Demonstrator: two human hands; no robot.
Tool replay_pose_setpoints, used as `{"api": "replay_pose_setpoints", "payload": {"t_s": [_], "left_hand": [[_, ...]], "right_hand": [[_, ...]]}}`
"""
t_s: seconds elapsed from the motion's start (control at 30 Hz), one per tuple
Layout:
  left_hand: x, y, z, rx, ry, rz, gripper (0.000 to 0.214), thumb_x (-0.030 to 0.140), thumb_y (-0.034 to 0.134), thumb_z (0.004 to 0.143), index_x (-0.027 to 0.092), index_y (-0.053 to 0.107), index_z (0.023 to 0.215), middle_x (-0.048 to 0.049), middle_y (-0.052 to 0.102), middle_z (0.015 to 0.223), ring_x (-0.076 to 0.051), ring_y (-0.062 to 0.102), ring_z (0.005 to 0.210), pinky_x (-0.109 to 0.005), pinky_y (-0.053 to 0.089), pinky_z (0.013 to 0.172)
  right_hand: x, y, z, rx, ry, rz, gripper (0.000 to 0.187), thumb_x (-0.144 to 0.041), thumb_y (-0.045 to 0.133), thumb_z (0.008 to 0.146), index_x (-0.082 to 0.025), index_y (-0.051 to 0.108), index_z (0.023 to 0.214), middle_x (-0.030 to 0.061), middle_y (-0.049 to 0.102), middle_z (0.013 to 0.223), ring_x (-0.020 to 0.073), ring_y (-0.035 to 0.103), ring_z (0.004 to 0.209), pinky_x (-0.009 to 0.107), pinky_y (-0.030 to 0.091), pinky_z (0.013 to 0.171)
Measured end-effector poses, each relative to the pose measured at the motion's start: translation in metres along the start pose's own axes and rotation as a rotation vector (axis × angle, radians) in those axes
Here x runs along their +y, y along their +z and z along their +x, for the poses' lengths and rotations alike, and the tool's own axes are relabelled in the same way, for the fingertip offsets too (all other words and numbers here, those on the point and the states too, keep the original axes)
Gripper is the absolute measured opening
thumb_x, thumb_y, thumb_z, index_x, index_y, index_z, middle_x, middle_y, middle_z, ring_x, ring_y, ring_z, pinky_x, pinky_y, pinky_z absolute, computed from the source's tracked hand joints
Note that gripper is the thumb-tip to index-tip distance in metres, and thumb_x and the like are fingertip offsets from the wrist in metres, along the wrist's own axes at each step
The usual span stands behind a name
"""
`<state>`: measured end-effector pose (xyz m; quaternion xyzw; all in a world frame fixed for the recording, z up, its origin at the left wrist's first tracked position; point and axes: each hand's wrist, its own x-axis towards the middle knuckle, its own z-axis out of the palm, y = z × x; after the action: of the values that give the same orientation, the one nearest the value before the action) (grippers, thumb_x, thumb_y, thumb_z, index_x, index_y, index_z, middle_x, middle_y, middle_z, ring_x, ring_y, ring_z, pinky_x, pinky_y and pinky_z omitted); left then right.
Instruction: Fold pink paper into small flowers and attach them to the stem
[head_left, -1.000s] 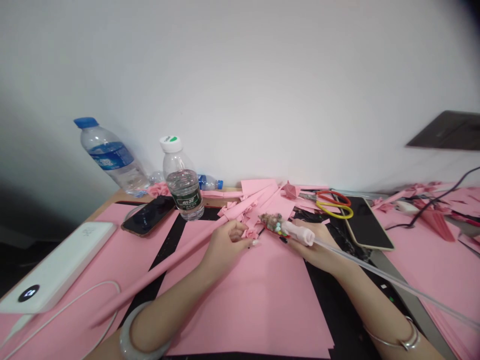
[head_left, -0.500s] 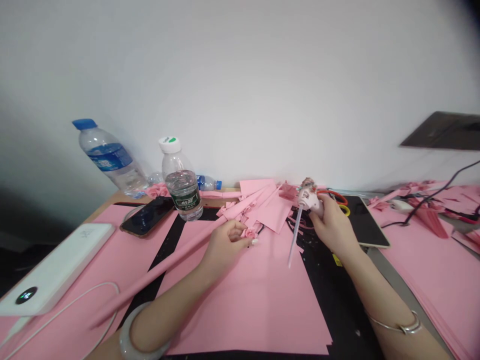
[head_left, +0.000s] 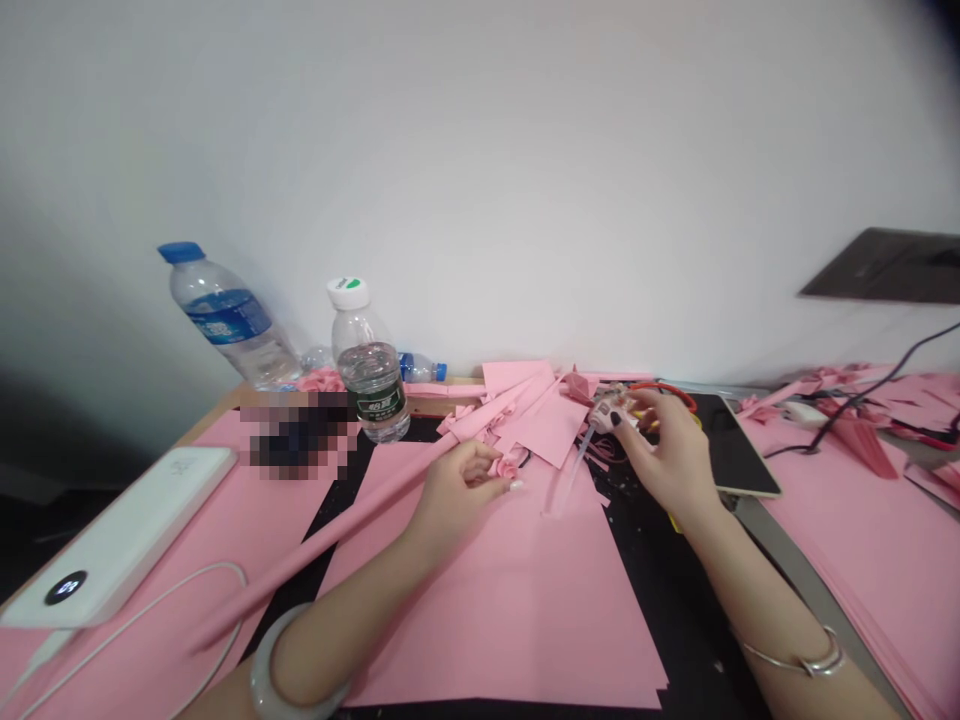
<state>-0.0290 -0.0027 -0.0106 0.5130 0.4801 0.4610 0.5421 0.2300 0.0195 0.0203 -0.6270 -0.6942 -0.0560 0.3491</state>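
My left hand (head_left: 461, 490) is closed, its thumb and fingers pinching a small pink paper flower (head_left: 508, 468) above the pink sheets (head_left: 517, 590). My right hand (head_left: 667, 450) has its fingers around a small pale glue gun (head_left: 609, 412) at the back of the work area. From the gun a clear glue stick (head_left: 574, 470) sticks out toward me, its end over the pink paper. A long rolled pink paper tube (head_left: 352, 515) slants from the lower left to behind my left hand. Part of the gun is hidden by my right fingers.
A clear water bottle (head_left: 371, 380) stands behind my left hand, with a blue-capped bottle (head_left: 229, 320) farther left. At the left lies a white power bank (head_left: 124, 540) with a cable. A black-screened tablet (head_left: 731, 450) and pink paper stack (head_left: 877, 540) are at the right.
My right hand has lowered the glue gun and tipped it, and the glue stick now slants more to the left. My left hand stays in place with the flower.
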Motion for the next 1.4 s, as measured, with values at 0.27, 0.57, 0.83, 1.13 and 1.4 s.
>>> {"api": "replay_pose_setpoints", "payload": {"t_s": [0.27, 0.57, 0.83, 1.13, 1.4], "left_hand": [[-0.002, 0.003, -0.001, -0.076, 0.026, -0.052, 0.022, 0.017, 0.078, 0.066, 0.018, 0.062, 0.080, -0.0023, 0.072, 0.078, -0.020, 0.070, 0.081, -0.031, 0.053, 0.077], [-0.001, 0.006, -0.003, -0.190, 0.016, -0.067, 0.026, 0.021, 0.083, 0.065, 0.015, 0.063, 0.081, -0.0063, 0.073, 0.083, -0.023, 0.071, 0.084, -0.036, 0.055, 0.079], [-0.006, 0.000, 0.000, -0.246, 0.100, -0.020, 0.022, 0.035, 0.058, 0.090, 0.016, 0.063, 0.080, -0.0026, 0.062, 0.079, -0.018, 0.063, 0.080, -0.036, 0.059, 0.077], [-0.007, 0.000, 0.002, -0.252, 0.160, 0.117, 0.018, 0.028, 0.055, 0.090, 0.016, 0.067, 0.083, -0.0031, 0.065, 0.080, -0.018, 0.063, 0.080, -0.031, 0.056, 0.074], [-0.007, 0.000, 0.001, -0.254, 0.155, 0.132, 0.021, 0.031, 0.057, 0.090, 0.016, 0.070, 0.084, -0.0051, 0.069, 0.083, -0.019, 0.065, 0.081, -0.031, 0.055, 0.074]], "right_hand": [[-0.051, 0.019, -0.032, -0.440, -0.252, 0.420, 0.006, -0.020, 0.054, 0.091, -0.020, 0.057, 0.097, 0.0003, 0.062, 0.069, 0.0137, 0.057, 0.056, 0.023, 0.044, 0.053], [-0.058, 0.025, -0.039, -0.353, -0.335, 0.516, 0.012, -0.010, 0.054, 0.090, -0.019, 0.058, 0.083, -0.0014, 0.064, 0.065, 0.0104, 0.054, 0.051, 0.020, 0.040, 0.050], [-0.059, 0.028, -0.039, -0.287, -0.252, 0.494, 0.013, -0.010, 0.055, 0.088, -0.019, 0.060, 0.081, -0.0029, 0.062, 0.058, 0.0112, 0.057, 0.049, 0.019, 0.043, 0.050], [-0.060, 0.028, -0.042, -0.293, -0.181, 0.520, 0.012, -0.011, 0.055, 0.088, -0.020, 0.060, 0.082, -0.0029, 0.064, 0.058, 0.0113, 0.059, 0.048, 0.019, 0.045, 0.049], [-0.063, 0.028, -0.043, -0.337, -0.081, 0.606, 0.011, -0.013, 0.055, 0.088, -0.022, 0.052, 0.083, -0.0031, 0.067, 0.060, 0.0125, 0.062, 0.048, 0.020, 0.045, 0.048]]}}
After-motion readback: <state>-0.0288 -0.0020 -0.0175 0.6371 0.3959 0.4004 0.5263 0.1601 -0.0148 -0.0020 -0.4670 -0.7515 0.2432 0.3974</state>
